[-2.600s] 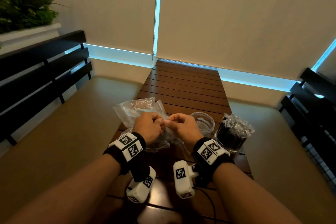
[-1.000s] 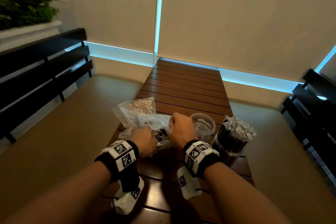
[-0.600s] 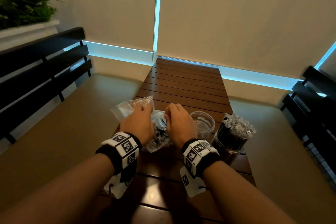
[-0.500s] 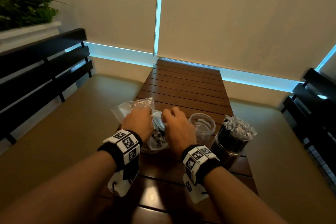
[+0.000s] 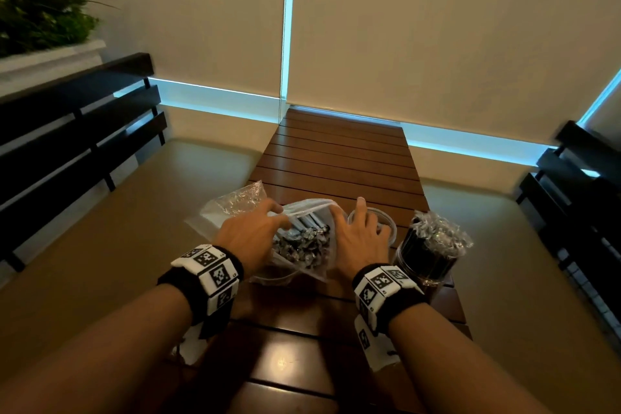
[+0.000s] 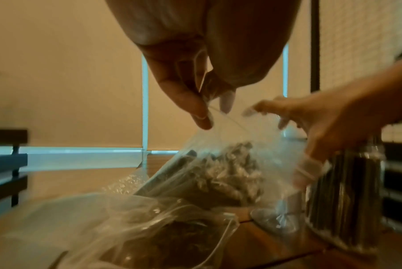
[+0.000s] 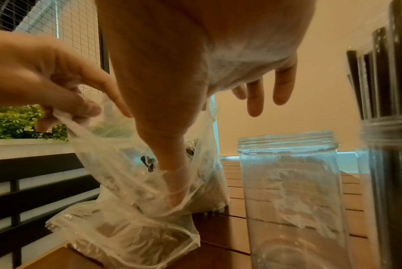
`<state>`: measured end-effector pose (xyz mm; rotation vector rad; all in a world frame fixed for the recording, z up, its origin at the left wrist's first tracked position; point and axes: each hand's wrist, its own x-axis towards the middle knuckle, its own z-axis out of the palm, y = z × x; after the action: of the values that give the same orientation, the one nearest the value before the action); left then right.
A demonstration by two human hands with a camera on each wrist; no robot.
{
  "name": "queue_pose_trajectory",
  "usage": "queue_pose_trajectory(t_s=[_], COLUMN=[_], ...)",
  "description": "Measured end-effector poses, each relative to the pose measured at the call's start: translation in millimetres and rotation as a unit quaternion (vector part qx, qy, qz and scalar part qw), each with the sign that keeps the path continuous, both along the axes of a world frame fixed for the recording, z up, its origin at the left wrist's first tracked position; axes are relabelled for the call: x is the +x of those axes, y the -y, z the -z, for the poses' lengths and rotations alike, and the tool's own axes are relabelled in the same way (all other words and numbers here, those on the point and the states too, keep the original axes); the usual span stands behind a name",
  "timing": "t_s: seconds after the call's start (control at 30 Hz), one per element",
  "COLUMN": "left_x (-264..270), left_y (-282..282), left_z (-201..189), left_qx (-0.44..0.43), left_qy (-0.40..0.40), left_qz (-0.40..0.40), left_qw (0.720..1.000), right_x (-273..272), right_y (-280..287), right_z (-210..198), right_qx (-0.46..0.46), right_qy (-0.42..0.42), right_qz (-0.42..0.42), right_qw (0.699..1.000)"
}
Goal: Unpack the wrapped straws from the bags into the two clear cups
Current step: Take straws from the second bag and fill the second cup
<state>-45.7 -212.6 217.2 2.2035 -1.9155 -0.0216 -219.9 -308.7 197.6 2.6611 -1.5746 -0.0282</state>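
A clear zip bag of wrapped black straws lies tilted on the slatted wooden table, its mouth pulled wide. My left hand pinches the bag's left rim between thumb and finger. My right hand is spread at the right rim, fingers straight, with its thumb pushed inside the bag. Just right of it stands an empty clear cup. Further right, a second clear cup is packed with upright wrapped straws. Another bag lies flat under the held one.
A crumpled clear bag lies at the left behind my left hand. Black slatted bench backs flank the table on both sides. Bare planks run from the cups to the blind-covered window.
Both hands were pinching the bag's shut top together. They have since spread apart, opening the mouth wide, and my right fingers have straightened while the thumb went inside.
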Motion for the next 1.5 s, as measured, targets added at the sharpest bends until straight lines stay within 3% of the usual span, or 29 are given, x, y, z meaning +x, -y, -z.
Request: queue_pose_trajectory(t_s=[0.1, 0.2, 0.3, 0.33, 0.37, 0.4, 0.47, 0.5, 0.53, 0.57, 0.6, 0.63, 0.7, 0.73, 0.77, 0.8, 0.9, 1.03, 1.2, 1.3, 1.37, 1.4, 1.47, 1.5], left_x=[0, -2, -6, -8, -10, -12, -13, -12, -10, -7, -6, -5, -4, -4, -5, -5, -3, 2, 4, 4, 5, 5, 5, 4], left_y=[5, 5, 3, 3, 2, 0, -2, -3, -4, -3, -2, -1, 1, 1, 2, 2, 4, 7, 9, 9, 9, 9, 11, 13], left_z=[-2, -7, -7, -7, -8, -9, -12, -14, -15, -15, -15, -13, -8, -5, -2, 2, 11, 14, 20, 24, 24, 22, 20, 19], left_qx=[-0.017, -0.036, -0.028, -0.027, -0.027, -0.027, -0.019, -0.015, -0.015, -0.019, -0.022, -0.023, -0.021, -0.017, -0.012, -0.005, 0.02, 0.024, 0.031, 0.035, 0.03, 0.025, 0.014, 0.008], left_qy=[-0.049, -0.074, -0.059, -0.051, -0.046, -0.039, -0.028, -0.027, -0.027, -0.023, -0.017, -0.014, -0.015, -0.017, -0.02, -0.023, -0.02, -0.026, -0.041, -0.039, -0.041, -0.045, -0.059, -0.066], left_qz=[-0.007, 0.011, 0.029, 0.043, 0.06, 0.077, 0.101, 0.103, 0.101, 0.099, 0.1, 0.104, 0.112, 0.116, 0.122, 0.129, 0.135, 0.134, 0.154, 0.16, 0.156, 0.152, 0.143, 0.14], left_qw=[0.999, 0.997, 0.997, 0.997, 0.997, 0.996, 0.994, 0.994, 0.994, 0.995, 0.995, 0.994, 0.993, 0.993, 0.992, 0.991, 0.99, 0.99, 0.987, 0.986, 0.986, 0.987, 0.988, 0.988], right_x=[2, 11, 31, 48, 56, 70, 110, 107, 87, 62, 70, 68, 76, 100, 124, 142, 168, 159, 156, 155, 156, 145, 115, 99], right_y=[-12, -29, -40, -42, -35, -34, -28, -21, -15, -15, -13, -9, -8, -21, -37, -51, -73, -75, -76, -80, -83, -76, -51, -31], right_z=[-6, -9, -10, -7, -13, 8, 32, 29, 18, 3, -13, -18, -3, 10, 3, 8, 5, 10, 11, 9, 14, 8, 12, 12], right_qx=[-0.052, -0.143, -0.015, -0.008, -0.026, 0.111, 0.174, 0.2, 0.232, 0.205, 0.197, 0.247, 0.241, 0.165, 0.205, 0.232, 0.182, 0.01, -0.022, 0.042, 0.192, 0.224, 0.158, 0.165], right_qy=[0.007, 0.091, 0.096, 0.04, -0.107, -0.175, -0.175, -0.121, -0.059, -0.063, 0.038, 0.049, -0.007, -0.088, -0.171, -0.202, -0.224, -0.294, -0.291, -0.298, -0.263, -0.262, -0.274, -0.215], right_qz=[-0.014, -0.104, -0.166, -0.133, -0.08, -0.082, -0.01, -0.017, -0.031, -0.06, -0.025, -0.025, -0.01, 0.02, 0.1, 0.169, 0.219, 0.164, 0.151, 0.152, 0.148, 0.134, 0.1, 0.031], right_qw=[0.999, 0.98, 0.981, 0.99, 0.991, 0.975, 0.969, 0.972, 0.97, 0.975, 0.979, 0.967, 0.97, 0.982, 0.958, 0.936, 0.932, 0.942, 0.945, 0.941, 0.934, 0.929, 0.943, 0.962])
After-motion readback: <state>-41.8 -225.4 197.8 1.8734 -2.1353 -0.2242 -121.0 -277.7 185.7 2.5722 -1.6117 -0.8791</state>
